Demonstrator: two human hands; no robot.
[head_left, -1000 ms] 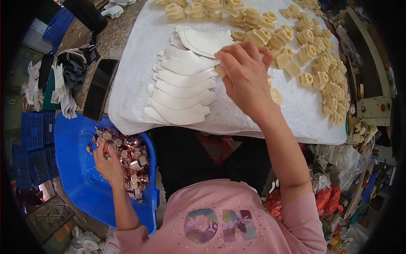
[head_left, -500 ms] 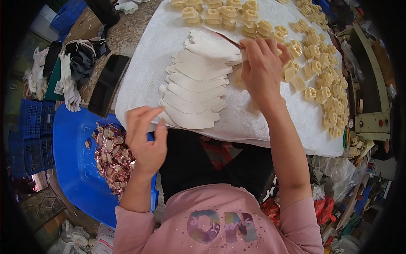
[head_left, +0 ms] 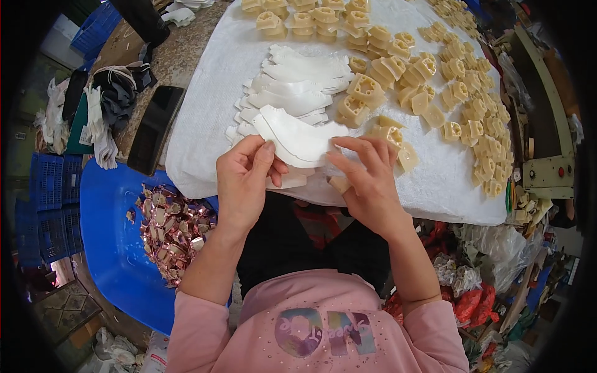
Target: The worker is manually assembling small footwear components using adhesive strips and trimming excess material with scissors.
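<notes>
One smooth, curved white sheet [head_left: 297, 138]: left hand [head_left: 245, 180] pinching it, right hand [head_left: 370, 183] alongside, hold unclear.

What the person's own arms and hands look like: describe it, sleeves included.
The left hand and right hand are both bare and ungloved. The forearms are uncovered as well. The sleeves are pink, about elbow length.

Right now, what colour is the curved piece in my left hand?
The curved piece in your left hand is white, best seen in the head view.
</notes>
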